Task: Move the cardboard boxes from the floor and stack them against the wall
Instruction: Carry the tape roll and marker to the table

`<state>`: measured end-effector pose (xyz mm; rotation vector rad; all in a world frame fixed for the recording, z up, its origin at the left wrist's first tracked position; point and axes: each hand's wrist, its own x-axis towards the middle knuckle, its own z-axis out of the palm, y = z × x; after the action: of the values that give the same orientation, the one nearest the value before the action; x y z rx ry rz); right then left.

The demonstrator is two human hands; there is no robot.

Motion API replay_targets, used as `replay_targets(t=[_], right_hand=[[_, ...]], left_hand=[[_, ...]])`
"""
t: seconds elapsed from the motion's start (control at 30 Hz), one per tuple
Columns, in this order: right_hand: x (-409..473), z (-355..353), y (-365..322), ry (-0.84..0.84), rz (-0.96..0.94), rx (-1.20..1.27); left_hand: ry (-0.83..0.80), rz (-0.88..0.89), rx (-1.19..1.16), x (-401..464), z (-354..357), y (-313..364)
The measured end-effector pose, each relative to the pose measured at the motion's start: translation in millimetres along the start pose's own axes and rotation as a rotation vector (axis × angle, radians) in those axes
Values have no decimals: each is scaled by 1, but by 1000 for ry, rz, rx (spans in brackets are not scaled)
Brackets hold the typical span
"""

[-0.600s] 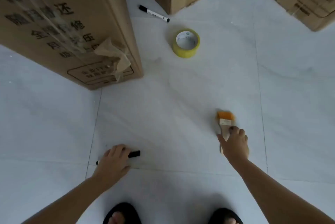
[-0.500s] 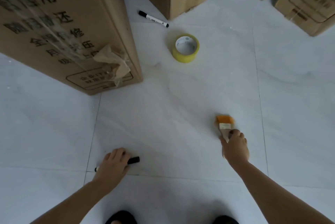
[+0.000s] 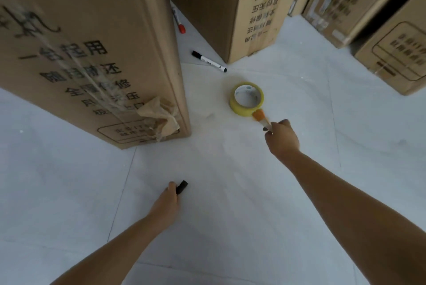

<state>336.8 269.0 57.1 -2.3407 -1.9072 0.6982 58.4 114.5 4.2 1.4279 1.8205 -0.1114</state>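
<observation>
I have picked both small things up off the pale tiled floor (image 3: 230, 169); my left hand (image 3: 164, 204) grips a black marker pen (image 3: 181, 187); my right hand (image 3: 282, 138) holds an orange brush (image 3: 260, 117), now right beside the yellow tape roll (image 3: 246, 98); so I think I am tidying first; the big brown cardboard box (image 3: 92, 54) stands at the floor's far left, more boxes (image 3: 253, 8) behind; bare floor lies between them.
</observation>
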Motion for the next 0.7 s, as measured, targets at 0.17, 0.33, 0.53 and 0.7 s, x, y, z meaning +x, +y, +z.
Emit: replay_targets(t=[0.17, 0.33, 0.53, 0.7], right_hand=[[52, 12, -49, 33, -203, -196], [55, 37, -51, -47, -147, -235], [-17, 17, -24, -149, -43, -155], [-114, -77, -5, -203, 41, -54]], left_hand=[[-15, 32, -89, -2, 4, -8], [-36, 24, -109, 1, 2, -8], [0, -69, -189, -22, -38, 5], [34, -17, -180, -101, -107, 56]])
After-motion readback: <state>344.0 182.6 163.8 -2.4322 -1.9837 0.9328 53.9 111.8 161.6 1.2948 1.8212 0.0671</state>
